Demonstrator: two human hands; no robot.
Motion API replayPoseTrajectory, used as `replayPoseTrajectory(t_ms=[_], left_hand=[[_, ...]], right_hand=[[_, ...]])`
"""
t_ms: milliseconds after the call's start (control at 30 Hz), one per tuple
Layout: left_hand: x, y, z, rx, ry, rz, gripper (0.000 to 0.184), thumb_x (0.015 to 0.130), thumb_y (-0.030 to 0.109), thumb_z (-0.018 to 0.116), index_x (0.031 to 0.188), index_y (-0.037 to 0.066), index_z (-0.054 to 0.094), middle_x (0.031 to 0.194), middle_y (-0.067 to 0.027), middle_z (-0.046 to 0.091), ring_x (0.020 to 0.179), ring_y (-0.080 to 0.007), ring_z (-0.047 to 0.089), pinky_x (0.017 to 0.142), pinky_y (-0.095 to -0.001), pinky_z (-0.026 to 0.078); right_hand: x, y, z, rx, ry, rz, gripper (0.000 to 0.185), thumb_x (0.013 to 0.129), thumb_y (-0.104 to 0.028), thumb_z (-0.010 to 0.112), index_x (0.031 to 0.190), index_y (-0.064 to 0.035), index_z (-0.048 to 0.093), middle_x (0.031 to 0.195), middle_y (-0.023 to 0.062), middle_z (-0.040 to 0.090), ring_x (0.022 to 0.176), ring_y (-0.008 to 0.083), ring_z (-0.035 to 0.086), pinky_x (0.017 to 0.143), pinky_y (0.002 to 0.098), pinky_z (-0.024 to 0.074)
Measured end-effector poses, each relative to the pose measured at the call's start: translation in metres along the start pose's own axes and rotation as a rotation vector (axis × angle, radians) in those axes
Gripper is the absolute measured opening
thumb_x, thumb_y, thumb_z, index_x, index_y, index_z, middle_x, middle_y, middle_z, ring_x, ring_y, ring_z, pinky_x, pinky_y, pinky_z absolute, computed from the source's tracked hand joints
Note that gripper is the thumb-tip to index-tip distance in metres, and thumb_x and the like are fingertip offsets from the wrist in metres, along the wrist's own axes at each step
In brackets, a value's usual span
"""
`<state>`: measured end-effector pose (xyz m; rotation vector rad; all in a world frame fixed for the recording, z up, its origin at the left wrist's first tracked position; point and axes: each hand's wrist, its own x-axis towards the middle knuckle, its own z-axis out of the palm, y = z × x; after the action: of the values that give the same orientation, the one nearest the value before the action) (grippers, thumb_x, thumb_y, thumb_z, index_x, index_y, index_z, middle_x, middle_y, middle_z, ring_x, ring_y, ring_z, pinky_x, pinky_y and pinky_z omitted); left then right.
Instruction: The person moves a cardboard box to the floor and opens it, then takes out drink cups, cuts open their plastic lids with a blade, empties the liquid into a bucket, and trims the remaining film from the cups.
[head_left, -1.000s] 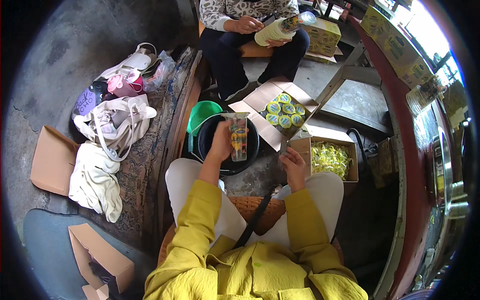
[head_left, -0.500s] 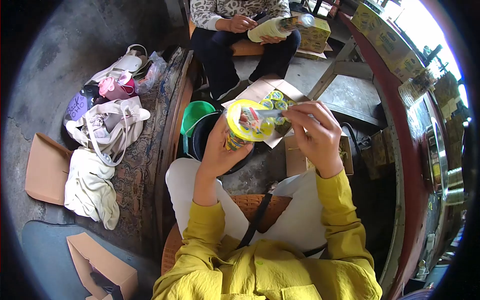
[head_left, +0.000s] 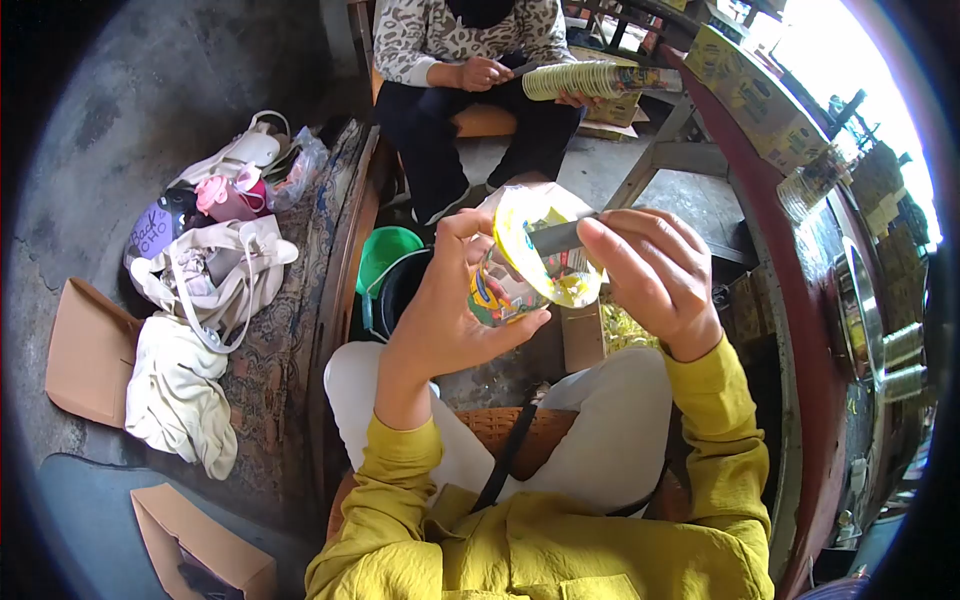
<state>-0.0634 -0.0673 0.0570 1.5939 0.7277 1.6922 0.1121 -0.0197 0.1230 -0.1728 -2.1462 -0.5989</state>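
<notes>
My left hand (head_left: 440, 305) is wrapped round a clear printed plastic cup (head_left: 500, 290), tilted so its top faces right. A yellow lid film (head_left: 530, 225) sits at the cup's rim, partly loose or torn. My right hand (head_left: 660, 275) pinches a flat grey strip-like tool (head_left: 555, 238), whose far end lies against the film at the rim. Whether the tool's tip is inside the cup I cannot tell.
A co-worker (head_left: 470, 50) sits opposite, holding a stack of cups (head_left: 575, 80). A green bucket (head_left: 385, 250) and a dark bucket (head_left: 400, 295) stand at centre left. A carton of yellow strips (head_left: 625, 330) is behind my right hand. Bags (head_left: 225, 260) lie at left.
Both hands have come up and together from above the bucket and the boxes. The cup has turned its top rightward, and the film now stands partly away from the rim.
</notes>
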Motion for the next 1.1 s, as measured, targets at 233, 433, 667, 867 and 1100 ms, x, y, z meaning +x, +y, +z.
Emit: replayPoseTrajectory(t_ms=[233,433,667,867,1100], left_hand=[[-0.001,0.001,-0.006,0.206,-0.089,0.011,0.06,0.062,0.011,0.071,0.115,0.0,0.043,0.095,-0.0105,0.058,0.082,-0.0154,0.055,0.074,-0.0262,0.043],[-0.006,0.002,0.003,0.384,-0.122,0.058,0.061,0.061,0.014,0.07,0.114,0.002,0.044,0.092,-0.0142,0.057,0.077,-0.0264,0.06,0.069,-0.0305,0.048],[-0.012,-0.002,0.007,0.45,-0.115,0.064,0.066,0.055,0.008,0.071,0.115,0.004,0.043,0.09,-0.0133,0.057,0.076,-0.0272,0.061,0.068,-0.0316,0.049],[-0.014,-0.003,0.008,0.429,-0.129,0.051,0.067,0.055,0.008,0.07,0.116,0.004,0.042,0.089,-0.0129,0.058,0.074,-0.0261,0.061,0.068,-0.0313,0.049],[-0.015,-0.004,0.01,0.443,-0.095,0.049,0.064,0.056,0.008,0.069,0.114,0.002,0.043,0.088,-0.0129,0.058,0.073,-0.0249,0.061,0.067,-0.0302,0.049]], right_hand=[[0.002,0.013,-0.018,0.018,-0.093,-0.097,0.025,0.064,-0.011,0.059,0.087,-0.0023,0.056,0.075,0.0075,0.061,0.071,0.0207,0.06,0.066,0.0313,0.0519],[-0.019,0.002,-0.02,0.015,-0.107,-0.003,0.025,0.07,-0.01,0.06,0.094,-0.0037,0.054,0.078,0.0086,0.062,0.071,0.0199,0.06,0.064,0.0305,0.0514],[-0.028,-0.002,-0.018,0.029,-0.036,0.017,0.035,0.07,-0.006,0.061,0.104,-0.0024,0.053,0.076,0.0075,0.063,0.07,0.0186,0.061,0.063,0.0293,0.051],[-0.031,-0.003,-0.016,0.011,-0.01,0.032,0.043,0.069,-0.005,0.062,0.111,0.0005,0.051,0.075,0.0078,0.063,0.068,0.019,0.061,0.062,0.0291,0.0508],[-0.029,-0.004,-0.015,0.038,-0.027,0.067,0.049,0.067,-0.003,0.061,0.114,0.003,0.048,0.073,0.0081,0.061,0.066,0.0188,0.06,0.06,0.0292,0.0504]])
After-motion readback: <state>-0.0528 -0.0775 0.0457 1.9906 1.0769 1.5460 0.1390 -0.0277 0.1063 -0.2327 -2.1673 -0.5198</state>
